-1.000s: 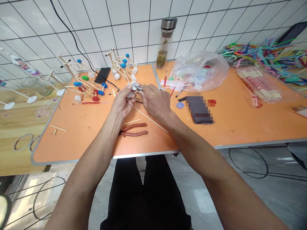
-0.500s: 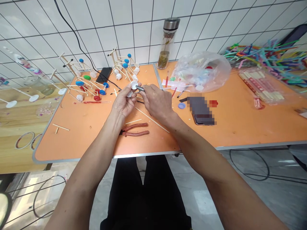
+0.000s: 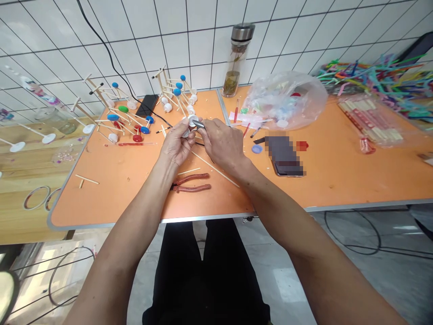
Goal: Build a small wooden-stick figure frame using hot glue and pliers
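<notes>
Between its fingertips my left hand [image 3: 176,143] pinches a white bottle cap [image 3: 193,118]; a second white round piece [image 3: 185,133] shows at the same fingers. My right hand [image 3: 222,143] is closed round a dark grey pointed tool [image 3: 199,124], whose tip meets the cap. The tool's handle is hidden in the palm, so I cannot tell its exact kind. Below the hands, red-handled pliers [image 3: 192,183] lie on the orange table [image 3: 118,198]. A long thin wooden stick [image 3: 216,169] slants beneath my right wrist.
Stick frames with coloured caps [image 3: 123,119] stand at the back left, near a dark phone [image 3: 147,105]. A glass bottle [image 3: 232,67] stands by the wall. To the right are a plastic bag [image 3: 304,104], a blurred phone [image 3: 286,158], packed chopsticks [image 3: 372,119] and coloured strips [image 3: 365,83].
The white cap has shifted slightly right and tilted against the tool's tip. Both hands keep their grips and have barely moved.
</notes>
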The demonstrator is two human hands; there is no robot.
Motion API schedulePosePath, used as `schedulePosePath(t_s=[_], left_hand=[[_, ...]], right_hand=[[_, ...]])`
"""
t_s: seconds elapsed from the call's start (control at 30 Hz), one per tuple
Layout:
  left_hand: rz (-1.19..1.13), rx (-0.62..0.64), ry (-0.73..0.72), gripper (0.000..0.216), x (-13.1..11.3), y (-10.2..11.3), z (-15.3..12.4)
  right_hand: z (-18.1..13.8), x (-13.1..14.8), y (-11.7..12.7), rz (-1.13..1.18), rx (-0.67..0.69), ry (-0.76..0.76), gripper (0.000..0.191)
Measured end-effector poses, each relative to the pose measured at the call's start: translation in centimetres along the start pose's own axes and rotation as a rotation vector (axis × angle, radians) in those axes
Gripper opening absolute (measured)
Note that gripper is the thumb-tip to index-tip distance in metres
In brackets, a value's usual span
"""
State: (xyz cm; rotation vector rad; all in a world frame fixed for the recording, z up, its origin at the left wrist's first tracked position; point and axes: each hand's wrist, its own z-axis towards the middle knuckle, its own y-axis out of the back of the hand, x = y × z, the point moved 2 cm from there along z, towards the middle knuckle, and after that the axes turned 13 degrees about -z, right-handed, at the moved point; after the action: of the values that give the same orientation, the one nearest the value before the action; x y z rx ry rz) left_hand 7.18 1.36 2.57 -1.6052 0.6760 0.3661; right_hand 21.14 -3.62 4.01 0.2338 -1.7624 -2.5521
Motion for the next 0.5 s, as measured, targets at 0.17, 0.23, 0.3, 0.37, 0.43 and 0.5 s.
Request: schedulePosePath(t_s=[0.17, 0.23, 0.3, 0.37, 0.43, 0.5], left_hand=[[0.03, -0.002, -0.016, 0.016, 0.08, 0.07, 0.03], [0.035, 0.0, -0.016, 0.016, 0.1, 0.06, 0.03], [0.034, 0.002, -0.014, 0.017, 0.09, 0.06, 0.03], [0.035, 0.008, -0.014, 0.018, 0.07, 0.05, 0.04], [0.039, 0.01, -0.015, 0.016, 0.04, 0.05, 0.05], [0.049, 0.0, -0.019, 0.014, 0.02, 0.07, 0.06]], right_hand=[[0.03, -0.08, -0.21, 0.012, -0.002, 0.002, 0.049], [0.03, -0.06, -0.18, 0.019, 0.002, 0.001, 0.05], [0.05, -0.03, -0.09, 0.029, 0.002, -0.001, 0.049], [0.06, 0.0, 0.0, 0.041, -0.003, -0.002, 0.049], [0.08, 0.01, 0.04, 0.051, -0.008, -0.004, 0.049], [0.08, 0.01, 0.04, 0.053, -0.006, -0.004, 0.049]])
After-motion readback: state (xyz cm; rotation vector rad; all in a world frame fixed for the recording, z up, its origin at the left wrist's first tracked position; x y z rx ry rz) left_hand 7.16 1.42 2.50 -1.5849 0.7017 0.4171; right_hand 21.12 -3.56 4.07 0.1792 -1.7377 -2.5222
